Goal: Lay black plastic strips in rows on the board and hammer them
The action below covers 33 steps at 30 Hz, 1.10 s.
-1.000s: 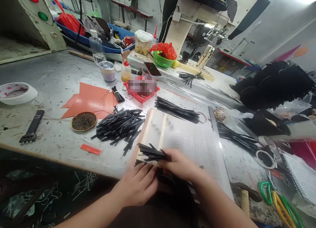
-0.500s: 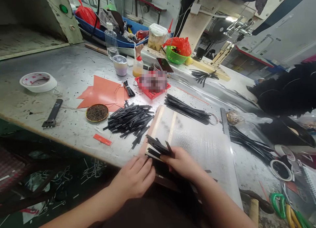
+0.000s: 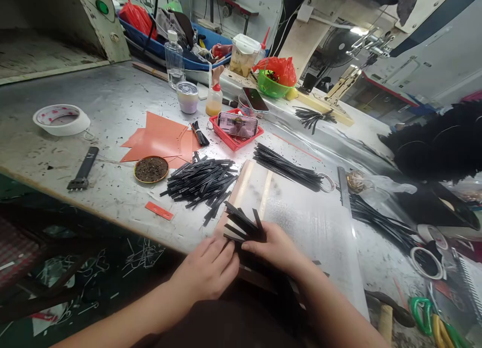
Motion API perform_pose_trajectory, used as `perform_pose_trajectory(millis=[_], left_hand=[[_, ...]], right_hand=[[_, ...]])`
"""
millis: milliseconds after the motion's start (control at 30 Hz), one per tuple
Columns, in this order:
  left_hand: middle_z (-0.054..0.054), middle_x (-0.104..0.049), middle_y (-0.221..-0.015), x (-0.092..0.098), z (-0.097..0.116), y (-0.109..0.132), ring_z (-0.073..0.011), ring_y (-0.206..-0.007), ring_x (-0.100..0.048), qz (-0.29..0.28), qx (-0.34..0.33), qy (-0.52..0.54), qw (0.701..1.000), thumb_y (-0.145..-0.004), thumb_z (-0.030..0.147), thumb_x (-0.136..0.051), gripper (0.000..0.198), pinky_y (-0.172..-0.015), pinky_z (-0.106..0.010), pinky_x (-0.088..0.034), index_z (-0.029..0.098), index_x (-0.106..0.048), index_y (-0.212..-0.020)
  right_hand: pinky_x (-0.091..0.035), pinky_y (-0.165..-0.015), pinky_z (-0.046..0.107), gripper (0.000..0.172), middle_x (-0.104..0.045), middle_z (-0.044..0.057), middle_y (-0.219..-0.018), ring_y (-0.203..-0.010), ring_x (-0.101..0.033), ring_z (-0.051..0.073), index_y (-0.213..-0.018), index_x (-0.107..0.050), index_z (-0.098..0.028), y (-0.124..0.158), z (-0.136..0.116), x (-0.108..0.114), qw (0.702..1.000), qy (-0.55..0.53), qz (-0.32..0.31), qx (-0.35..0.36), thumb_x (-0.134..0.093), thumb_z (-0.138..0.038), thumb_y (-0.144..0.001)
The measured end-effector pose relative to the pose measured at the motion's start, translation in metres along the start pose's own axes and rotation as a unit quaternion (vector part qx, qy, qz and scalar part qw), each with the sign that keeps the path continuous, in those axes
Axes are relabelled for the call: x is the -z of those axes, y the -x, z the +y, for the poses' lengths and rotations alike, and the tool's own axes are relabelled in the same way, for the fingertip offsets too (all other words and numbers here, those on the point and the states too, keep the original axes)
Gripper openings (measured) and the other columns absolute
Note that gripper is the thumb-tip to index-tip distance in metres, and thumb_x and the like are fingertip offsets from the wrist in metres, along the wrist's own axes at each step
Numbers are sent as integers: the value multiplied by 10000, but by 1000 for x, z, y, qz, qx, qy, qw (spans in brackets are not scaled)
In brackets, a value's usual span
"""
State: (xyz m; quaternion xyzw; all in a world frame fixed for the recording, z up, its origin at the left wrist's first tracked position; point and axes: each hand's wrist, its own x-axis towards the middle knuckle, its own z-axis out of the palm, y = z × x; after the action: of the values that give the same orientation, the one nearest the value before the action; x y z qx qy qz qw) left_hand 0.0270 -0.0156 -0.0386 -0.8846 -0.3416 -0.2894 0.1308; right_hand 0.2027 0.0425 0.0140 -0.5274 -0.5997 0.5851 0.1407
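My right hand (image 3: 276, 245) is wrapped round a bundle of thin black strips (image 3: 243, 221), whose ends fan out toward the upper left. Beside it, my left hand (image 3: 213, 267) has its fingers bent and pinched at the near end of one strip; the fingertips are partly hidden. Both hands are over the front edge of a pale work board (image 3: 297, 207). Just beyond lies a loose heap of short black strips (image 3: 203, 182). Longer black strips (image 3: 286, 167) lie in a bunch along the board's far side.
Left on the table are a tape roll (image 3: 60, 121), orange sheets (image 3: 161, 139), a round dish of dark paste (image 3: 151, 169) and a black-handled tool (image 3: 85, 167). A phone (image 3: 238, 124) rests in a red basket (image 3: 234, 143). Green-handled scissors (image 3: 422, 315) and a hammer (image 3: 386, 323) lie right.
The view has shifted slightly, moving the table items a little rightward. My hands stay almost in place, with the right hand still round the strips. The phone in the basket now shows clearly.
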Motion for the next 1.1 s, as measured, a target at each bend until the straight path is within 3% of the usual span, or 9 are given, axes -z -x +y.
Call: perform_pose_trajectory(millis=[767,867,933,1000,1033,1100], left_hand=[[-81,-668,-922,2,-1,0,-234,-884,-604,-4,-1,2,1000,-820,132,-424,203,-773,-356,-438,144,-620,-874],[-92,-663,-900,2,-6,0,-244,-839,-611,-11,1,46,999,-827,171,-431,183,-709,-355,-465,132,-602,-880],[-97,-653,-877,4,-12,-3,-237,-802,-611,-14,49,126,991,-849,246,-426,201,-668,-347,-484,131,-579,-911],[-79,-638,-838,6,-18,-12,-185,-698,-607,-20,173,262,949,-850,317,-445,246,-595,-297,-498,142,-534,-999],[-65,-630,-823,7,-19,-19,-156,-640,-597,-28,240,352,904,-838,336,-468,278,-550,-264,-496,150,-506,-1042],[-38,-619,-785,10,-20,-39,-115,-552,-570,-66,326,534,778,-800,348,-516,302,-476,-217,-478,159,-499,-1035]], right_hand=[[-471,-735,335,213,-686,40,-835,-778,-608,213,-870,-660,-145,-1,7,-4,995,82,64,3,-605,-170,-667],[-471,-693,313,154,-673,25,-792,-750,-603,203,-825,-651,-149,8,0,2,996,55,73,0,-580,-190,-694],[-466,-653,291,107,-656,11,-747,-710,-595,189,-771,-638,-154,18,-6,7,996,36,87,0,-567,-205,-710],[-456,-621,274,77,-635,-3,-703,-676,-584,177,-730,-625,-159,28,-13,9,995,22,98,8,-569,-209,-711],[-453,-618,269,67,-628,-8,-695,-673,-581,174,-728,-621,-163,33,-16,10,995,17,100,18,-574,-206,-707],[-452,-635,266,64,-627,-12,-712,-699,-583,175,-750,-619,-172,40,-20,11,994,6,96,46,-578,-200,-711]])
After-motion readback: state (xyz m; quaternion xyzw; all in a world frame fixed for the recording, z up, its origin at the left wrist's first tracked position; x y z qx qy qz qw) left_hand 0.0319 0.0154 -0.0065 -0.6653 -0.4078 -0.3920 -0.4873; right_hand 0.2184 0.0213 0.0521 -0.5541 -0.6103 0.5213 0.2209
